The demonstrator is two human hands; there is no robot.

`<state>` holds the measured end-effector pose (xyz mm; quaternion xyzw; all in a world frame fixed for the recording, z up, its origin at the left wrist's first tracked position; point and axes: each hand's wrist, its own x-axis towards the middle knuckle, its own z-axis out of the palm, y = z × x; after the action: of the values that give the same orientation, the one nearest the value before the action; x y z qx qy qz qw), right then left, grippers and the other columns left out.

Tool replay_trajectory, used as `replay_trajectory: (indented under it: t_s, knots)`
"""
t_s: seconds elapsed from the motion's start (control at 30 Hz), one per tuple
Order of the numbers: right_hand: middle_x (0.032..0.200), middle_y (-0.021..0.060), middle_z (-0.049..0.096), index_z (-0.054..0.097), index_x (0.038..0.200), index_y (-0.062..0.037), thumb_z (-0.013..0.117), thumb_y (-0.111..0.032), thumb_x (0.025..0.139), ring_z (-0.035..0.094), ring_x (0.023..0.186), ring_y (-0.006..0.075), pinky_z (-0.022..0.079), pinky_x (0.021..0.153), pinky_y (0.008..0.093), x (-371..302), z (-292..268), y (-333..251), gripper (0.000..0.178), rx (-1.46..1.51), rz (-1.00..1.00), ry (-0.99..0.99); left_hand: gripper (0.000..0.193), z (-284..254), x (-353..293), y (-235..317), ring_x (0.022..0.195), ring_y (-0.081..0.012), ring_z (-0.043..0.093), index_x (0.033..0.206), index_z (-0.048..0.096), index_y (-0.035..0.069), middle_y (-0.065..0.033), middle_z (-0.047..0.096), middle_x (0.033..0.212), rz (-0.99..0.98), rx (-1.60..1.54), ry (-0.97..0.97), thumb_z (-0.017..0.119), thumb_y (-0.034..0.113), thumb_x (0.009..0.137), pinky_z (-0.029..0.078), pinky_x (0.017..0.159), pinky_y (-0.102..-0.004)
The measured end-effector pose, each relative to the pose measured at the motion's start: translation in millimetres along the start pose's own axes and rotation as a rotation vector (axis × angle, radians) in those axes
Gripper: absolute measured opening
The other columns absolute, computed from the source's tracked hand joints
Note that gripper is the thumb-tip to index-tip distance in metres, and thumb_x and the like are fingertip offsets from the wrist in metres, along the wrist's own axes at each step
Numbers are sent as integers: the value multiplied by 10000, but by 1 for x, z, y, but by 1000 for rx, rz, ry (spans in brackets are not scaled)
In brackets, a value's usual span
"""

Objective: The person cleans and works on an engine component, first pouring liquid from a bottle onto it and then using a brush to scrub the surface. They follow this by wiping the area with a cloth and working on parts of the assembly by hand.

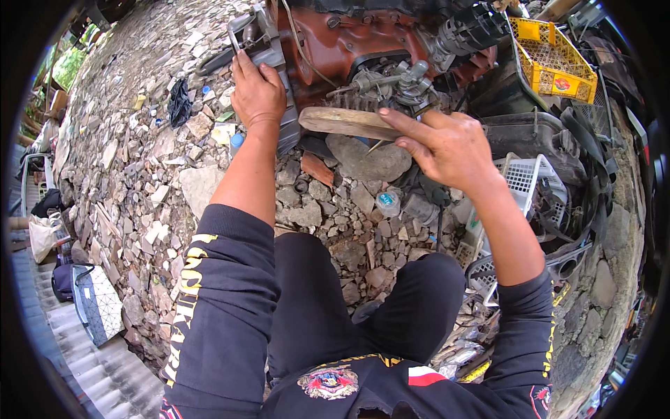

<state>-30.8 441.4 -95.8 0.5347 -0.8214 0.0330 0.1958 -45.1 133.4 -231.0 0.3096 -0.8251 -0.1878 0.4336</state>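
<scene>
A worn, flat length of wood (342, 122) is gripped in my right hand (447, 146), the index finger stretched along it and the thumb below. It points left, in front of the reddish-brown engine block (349, 38). Farther left, my left hand (258, 94) has its fingers on a grey metal part (244, 33) with a bright bar, at the top of a long ribbed metal piece (287, 133). The fingertips there are partly hidden. Close behind the wood sits a small grey cast-metal assembly (401, 84) with a rounded knob.
Broken stones and rubble (139, 209) cover the ground. A yellow plastic crate (555, 59) stands at the far right, with a white plastic basket (527, 181) nearer. Between them lies a black case (534, 143). A large flat stone (370, 159) lies below the wood. At left is a patterned bag (98, 304).
</scene>
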Motion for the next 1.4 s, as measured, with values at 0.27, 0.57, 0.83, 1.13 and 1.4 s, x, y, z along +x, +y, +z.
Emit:
replay_trajectory:
  t_s: [0.27,0.57,0.83,1.13,1.4]
  knots:
    - [641,60,524,621,1310,-327,663,-317,870,554,545,268,464,542,387,2,-8,10,442,94,61,-5,536,0,1,0,1242,-410,515,1419,418,27,-221,480,1415,41,15,26,434,314,966,460,978,-485]
    - [642,77,520,645,1296,-225,699,-237,825,550,586,264,456,583,385,1,-20,18,475,110,65,-85,543,-3,1,2,1248,-411,508,1429,412,32,-225,468,1424,19,0,-2,427,321,970,459,977,-490]
    - [649,61,538,622,1308,-320,663,-298,866,569,575,267,467,558,388,-15,-29,27,445,93,101,-105,543,-2,0,2,1248,-407,512,1430,411,30,-232,470,1421,41,12,11,432,321,972,463,978,-482]
    - [650,71,557,613,1310,-340,642,-344,887,590,589,284,483,568,395,-22,-28,34,424,129,145,-121,548,-4,1,8,1269,-403,494,1438,404,27,-234,460,1429,31,-10,-15,434,310,970,450,991,-493]
    - [637,55,541,649,1282,-299,670,-312,860,574,554,259,477,560,382,-29,-29,38,423,173,185,-85,533,-3,1,6,1208,-413,544,1412,431,20,-256,481,1405,40,-1,20,446,298,957,483,938,-491]
